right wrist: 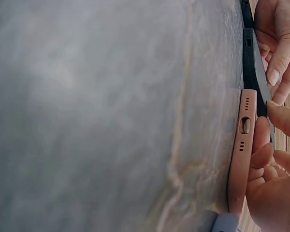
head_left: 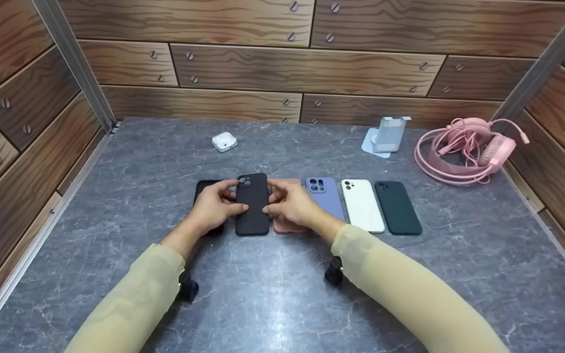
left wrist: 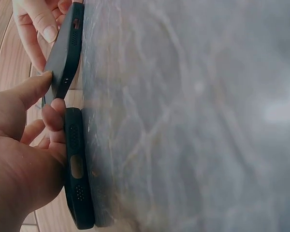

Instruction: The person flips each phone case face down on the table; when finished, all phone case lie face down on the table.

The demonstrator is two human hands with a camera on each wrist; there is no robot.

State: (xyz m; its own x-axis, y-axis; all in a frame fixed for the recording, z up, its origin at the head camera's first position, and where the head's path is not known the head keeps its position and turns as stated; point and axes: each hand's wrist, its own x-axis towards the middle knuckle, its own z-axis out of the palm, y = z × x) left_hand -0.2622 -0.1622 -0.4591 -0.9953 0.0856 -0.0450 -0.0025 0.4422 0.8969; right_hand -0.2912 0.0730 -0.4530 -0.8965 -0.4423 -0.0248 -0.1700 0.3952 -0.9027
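Note:
Both hands hold a black phone case, its back and camera cutouts facing up, one hand at each long side. My left hand pinches its left edge, thumb on the back. My right hand pinches the right edge the same way. In the left wrist view the black phone case looks slightly tilted, its lower end close to the tabletop. Another black phone case lies beneath the left hand, partly hidden. A pink phone case lies under the right hand, mostly covered in the head view.
Rightward in the row lie a purple phone case, a white phone case and a dark green phone case. Behind are a white earbuds case, a light blue phone stand and pink headphones with a coiled cable.

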